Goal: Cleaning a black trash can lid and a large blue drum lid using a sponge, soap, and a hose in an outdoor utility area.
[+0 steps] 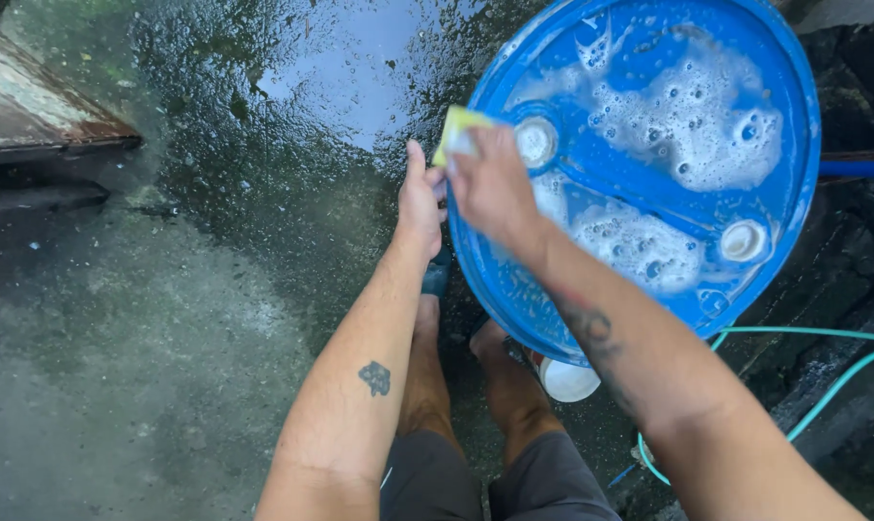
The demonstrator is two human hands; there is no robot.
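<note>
From the head view, the right hand (492,185) pinches a yellow sponge (456,133) between closed fingers and presses it on the near-left edge of the blue drum (553,289), which stands upright on the wet pavement (215,193) just before the person's feet; the left hand (420,201) braces the rim, fingers together, thumb raised; judging by the suds, most of the lid is lathered, the two white caps (743,240) included, nothing is rinsed, and the side wall is out of sight; a green hose (823,386) lies at right.
</note>
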